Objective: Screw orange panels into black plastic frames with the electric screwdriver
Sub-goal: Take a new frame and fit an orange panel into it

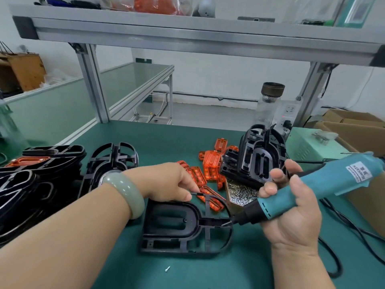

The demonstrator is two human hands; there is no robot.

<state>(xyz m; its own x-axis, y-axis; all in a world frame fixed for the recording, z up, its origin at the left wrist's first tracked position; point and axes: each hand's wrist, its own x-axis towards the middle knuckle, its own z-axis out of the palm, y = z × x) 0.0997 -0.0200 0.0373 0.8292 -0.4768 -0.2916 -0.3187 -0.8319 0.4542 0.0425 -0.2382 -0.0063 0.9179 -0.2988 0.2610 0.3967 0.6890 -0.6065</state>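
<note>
A white sticker (357,171) is on the blue body of the electric screwdriver (325,181). It carries one line of dark capital letters with smaller lines beside it. From here it is seen upside down, and the print is too blurred to read with certainty. No other text can be read.

A teal screwdriver (325,184), translucent orange panels (211,163) and a black frame (173,222) are showing against the dark green mat (145,142).
</note>
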